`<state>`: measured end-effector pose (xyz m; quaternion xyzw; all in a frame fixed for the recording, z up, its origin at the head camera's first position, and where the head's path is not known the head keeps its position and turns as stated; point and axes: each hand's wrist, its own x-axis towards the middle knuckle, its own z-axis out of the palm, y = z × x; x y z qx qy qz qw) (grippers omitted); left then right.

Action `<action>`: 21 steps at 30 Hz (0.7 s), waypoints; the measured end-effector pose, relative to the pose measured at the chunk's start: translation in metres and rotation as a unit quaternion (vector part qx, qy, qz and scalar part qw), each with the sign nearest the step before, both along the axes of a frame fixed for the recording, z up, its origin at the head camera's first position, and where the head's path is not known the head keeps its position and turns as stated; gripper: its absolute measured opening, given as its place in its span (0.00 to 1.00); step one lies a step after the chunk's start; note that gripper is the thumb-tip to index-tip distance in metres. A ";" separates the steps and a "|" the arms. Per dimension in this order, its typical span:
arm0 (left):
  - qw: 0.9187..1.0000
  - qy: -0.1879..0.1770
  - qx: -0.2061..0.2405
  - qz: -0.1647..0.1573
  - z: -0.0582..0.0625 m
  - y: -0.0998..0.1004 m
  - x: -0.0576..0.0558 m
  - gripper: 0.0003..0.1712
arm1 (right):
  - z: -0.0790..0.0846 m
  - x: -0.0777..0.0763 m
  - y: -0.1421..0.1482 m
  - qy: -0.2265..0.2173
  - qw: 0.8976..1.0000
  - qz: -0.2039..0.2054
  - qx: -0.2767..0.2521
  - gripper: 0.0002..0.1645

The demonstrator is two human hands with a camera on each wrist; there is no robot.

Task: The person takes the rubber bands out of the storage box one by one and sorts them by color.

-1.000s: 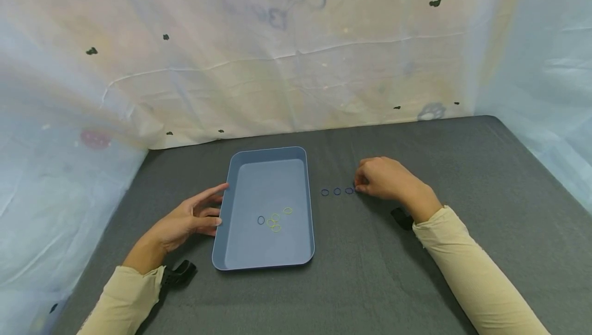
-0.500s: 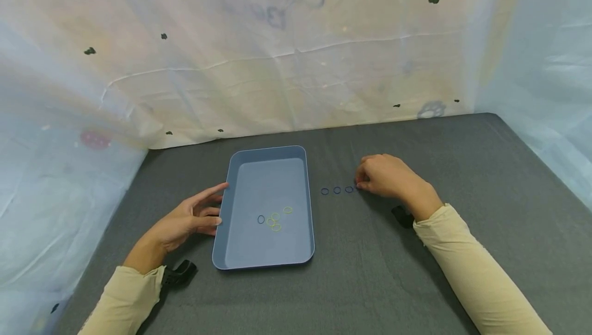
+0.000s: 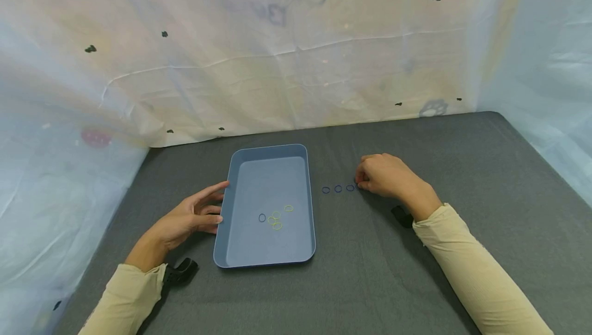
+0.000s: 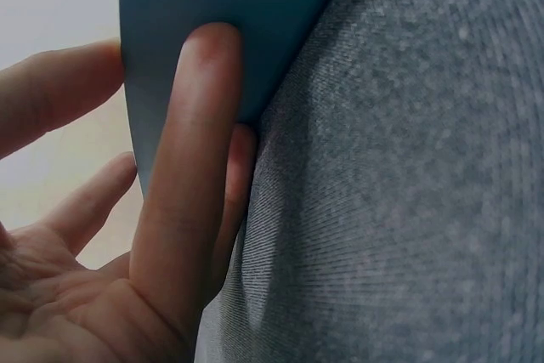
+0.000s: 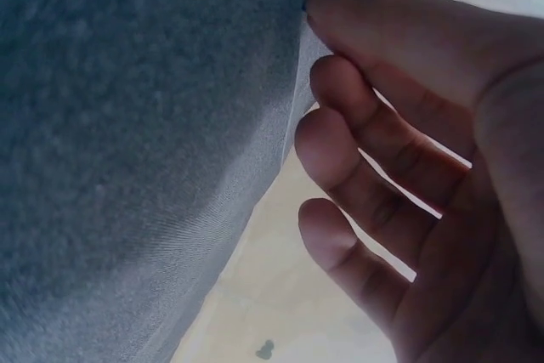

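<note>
Tray [image 3: 273,181], head view: blue-grey, on the cloth between the two hands, just beside the left one.
Left hand [image 3: 189,219], head view: fingers spread apart, tips touching the tray's side.
Yellow rings [image 3: 275,221], head view: four, inside the tray to the right of the left hand; three clustered, one near.
Dark ring [image 3: 262,221], head view: one, inside the tray, between left hand and yellow cluster.
Blue rings [image 3: 338,192], head view: three in a row on grey cloth [image 3: 351,273], running from the right hand's fingertips toward the tray.
Right hand [image 3: 387,175], head view: thumb and forefinger drawn together at the row's end; whether a ring sits between them, I cannot tell.
Tray wall, left wrist view: thumb straight against its outer face, another finger by the bottom edge.
Blue loops, right wrist view: just past the right thumb tip; three other fingers bent alongside.
</note>
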<state>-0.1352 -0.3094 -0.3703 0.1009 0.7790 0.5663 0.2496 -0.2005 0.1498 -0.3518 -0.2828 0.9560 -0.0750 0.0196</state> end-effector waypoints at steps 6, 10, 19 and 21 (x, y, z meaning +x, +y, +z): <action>1.000 -0.001 0.001 0.000 -0.001 0.001 0.000 0.49 | -0.001 0.000 0.000 0.000 1.000 0.003 -0.003 0.02; 1.000 0.000 0.001 0.001 -0.001 0.001 0.000 0.49 | -0.001 0.000 0.002 0.000 1.000 0.006 -0.001 0.03; 1.000 0.002 0.003 0.000 0.000 0.000 0.000 0.48 | 0.001 -0.001 0.002 -0.008 1.000 0.017 -0.017 0.04; 1.000 0.002 0.003 0.000 0.000 0.000 0.000 0.48 | 0.000 -0.002 0.001 -0.016 1.000 0.020 -0.015 0.04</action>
